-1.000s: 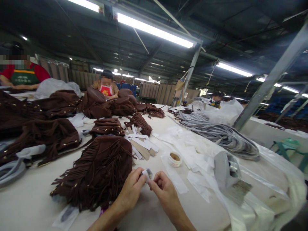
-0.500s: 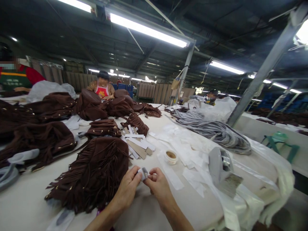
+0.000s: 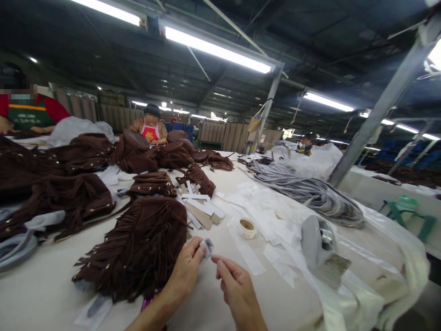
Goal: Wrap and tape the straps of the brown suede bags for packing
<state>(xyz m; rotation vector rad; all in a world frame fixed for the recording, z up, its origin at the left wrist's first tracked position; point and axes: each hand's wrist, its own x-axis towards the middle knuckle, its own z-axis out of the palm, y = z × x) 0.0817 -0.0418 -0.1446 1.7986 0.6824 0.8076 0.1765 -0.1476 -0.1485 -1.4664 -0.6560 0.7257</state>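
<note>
My left hand [image 3: 190,263] pinches a small white piece with a dark grey patch [image 3: 207,248] between thumb and fingers. Just to its right is my right hand [image 3: 234,281], thumb and forefinger pressed together close to the piece's lower edge; anything in that pinch is too small to make out. Left of my hands lies a dark brown fringed suede bag [image 3: 151,230] with small gold eyelets. Beyond them, white and tan strips [image 3: 201,209] are heaped. A round white tub [image 3: 246,228] with a brown inside stands to the right.
A grey tape dispenser [image 3: 319,243] stands at the right, near a bundle of grey cords [image 3: 310,193]. White sheets [image 3: 262,207] cover part of the table. More brown bags [image 3: 76,193] fill the left side. Two people work across the table; a metal post [image 3: 375,101] rises at right.
My right hand has drawn slightly away from the small piece, down and to the right. My left hand keeps hold of it. The whole view has shifted slightly.
</note>
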